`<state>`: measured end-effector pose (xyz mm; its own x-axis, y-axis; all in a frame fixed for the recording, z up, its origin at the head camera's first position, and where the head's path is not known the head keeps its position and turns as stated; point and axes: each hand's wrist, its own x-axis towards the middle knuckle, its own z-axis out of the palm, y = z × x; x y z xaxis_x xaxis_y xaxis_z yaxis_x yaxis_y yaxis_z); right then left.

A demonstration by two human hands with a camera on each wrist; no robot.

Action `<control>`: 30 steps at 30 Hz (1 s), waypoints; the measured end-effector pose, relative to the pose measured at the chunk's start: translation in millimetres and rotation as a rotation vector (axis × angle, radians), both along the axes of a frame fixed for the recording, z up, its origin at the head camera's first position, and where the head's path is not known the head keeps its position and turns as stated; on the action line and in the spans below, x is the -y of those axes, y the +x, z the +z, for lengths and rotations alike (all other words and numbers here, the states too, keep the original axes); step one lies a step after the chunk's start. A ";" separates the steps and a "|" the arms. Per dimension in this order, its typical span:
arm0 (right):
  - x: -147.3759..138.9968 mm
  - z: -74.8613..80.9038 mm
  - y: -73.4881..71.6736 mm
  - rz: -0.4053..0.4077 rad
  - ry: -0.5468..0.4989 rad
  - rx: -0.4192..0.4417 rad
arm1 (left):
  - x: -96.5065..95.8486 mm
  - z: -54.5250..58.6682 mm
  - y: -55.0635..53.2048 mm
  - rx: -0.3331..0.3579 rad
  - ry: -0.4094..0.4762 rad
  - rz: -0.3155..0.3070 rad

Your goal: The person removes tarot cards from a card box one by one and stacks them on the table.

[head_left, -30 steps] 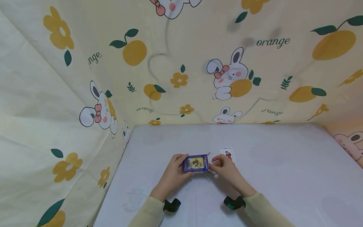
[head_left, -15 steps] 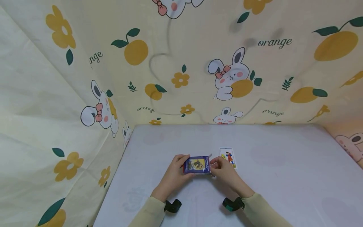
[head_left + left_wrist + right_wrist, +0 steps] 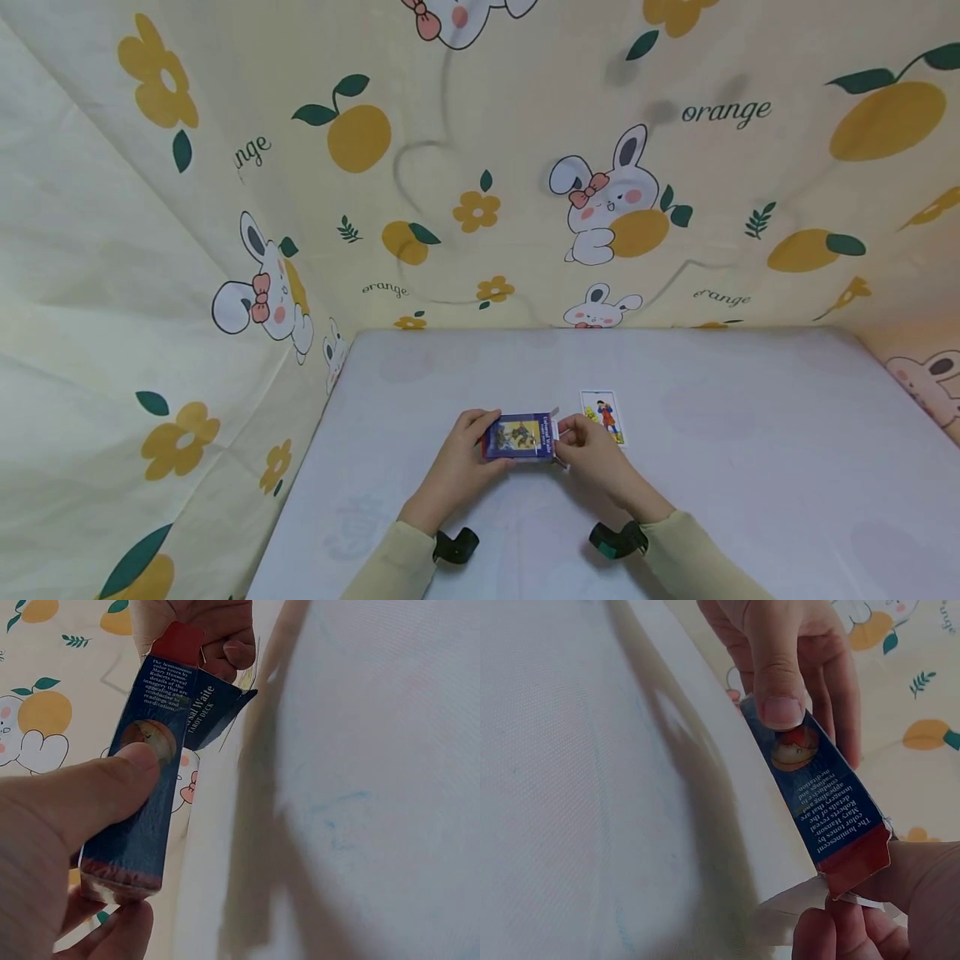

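A dark blue tarot card box (image 3: 517, 437) is held level above the table, its picture side up. My left hand (image 3: 459, 463) grips its left end; the thumb presses the narrow printed side in the left wrist view. The box is open at the right end, where a red side flap (image 3: 859, 862) and the blue lid flap (image 3: 214, 712) stick out. At that end my right hand (image 3: 600, 454) pinches with thumb and curled fingers, the thumb partly hidden behind the red flap. What lies between the fingertips is mostly hidden. A small picture card (image 3: 603, 414) lies just behind the right hand.
The hands work over a table with a pale cloth (image 3: 750, 467). A cream curtain with rabbits and oranges (image 3: 510, 150) stands along its back and left side. Both wrists wear black cameras (image 3: 456, 545).
My right hand has closed in on the box's open end and uncovers more of the picture card. The left hand and box have hardly moved.
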<state>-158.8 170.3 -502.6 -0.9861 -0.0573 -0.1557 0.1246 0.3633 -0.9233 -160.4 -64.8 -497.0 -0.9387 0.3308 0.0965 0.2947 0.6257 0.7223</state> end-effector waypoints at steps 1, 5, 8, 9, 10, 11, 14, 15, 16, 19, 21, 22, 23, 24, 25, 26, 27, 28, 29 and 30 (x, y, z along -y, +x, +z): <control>0.0 0.8 0.1 0.002 -0.007 0.004 | 0.1 -0.1 0.1 -0.002 0.001 -0.002; -0.9 4.6 1.5 0.010 -0.033 0.013 | 0.3 0.1 0.5 -0.003 0.004 -0.003; -2.0 5.9 1.9 0.018 -0.049 0.020 | 0.2 0.2 0.4 0.000 0.004 0.000; -2.3 5.9 1.9 0.020 -0.054 0.023 | 0.2 0.2 0.4 0.001 0.003 0.001; -2.6 5.8 1.9 0.022 -0.058 0.024 | 0.2 0.2 0.3 0.003 0.003 0.002; -2.9 5.4 1.7 0.024 -0.057 0.026 | 0.2 0.0 0.3 0.003 0.003 0.002; -3.6 4.1 1.3 0.025 -0.060 0.033 | 0.5 -0.7 0.1 0.009 0.008 0.004; -3.7 3.9 1.3 0.023 -0.062 0.034 | 0.6 -0.9 0.1 0.009 0.010 0.005; -3.8 3.6 1.2 0.023 -0.063 0.036 | 0.8 -1.2 0.1 0.011 0.011 0.005; -4.3 2.9 0.3 0.024 -0.067 0.033 | 1.4 -2.2 0.0 0.015 0.015 0.007; -4.8 2.4 -0.5 0.023 -0.068 0.032 | 1.7 -2.9 -0.2 0.015 0.014 0.007; -5.1 2.0 -0.9 0.026 -0.067 0.031 | 1.8 -3.1 -0.3 0.015 0.014 0.008; -5.5 1.7 -1.3 0.025 -0.069 0.033 | 2.0 -3.3 -0.4 0.015 0.014 0.008; -6.0 1.6 -1.7 0.025 -0.073 0.035 | 2.1 -3.4 -0.5 0.015 0.013 0.009; -6.6 1.0 -2.1 0.022 -0.077 0.038 | 2.3 -3.5 -0.6 0.014 0.011 0.009; -7.3 0.7 -2.4 0.021 -0.081 0.041 | 2.4 -3.5 -0.7 0.014 0.008 0.010; -7.9 0.4 -2.6 0.020 -0.086 0.044 | 2.5 -3.6 -0.8 0.014 0.007 0.011; -8.7 0.3 -2.7 0.019 -0.090 0.046 | 2.7 -3.6 -0.9 0.014 0.006 0.013; -9.5 0.1 -2.8 0.018 -0.092 0.047 | 2.6 -3.7 -0.9 0.014 0.005 0.013; -10.2 -0.1 -3.0 0.017 -0.096 0.048 | 2.6 -3.7 -0.9 0.015 0.005 0.015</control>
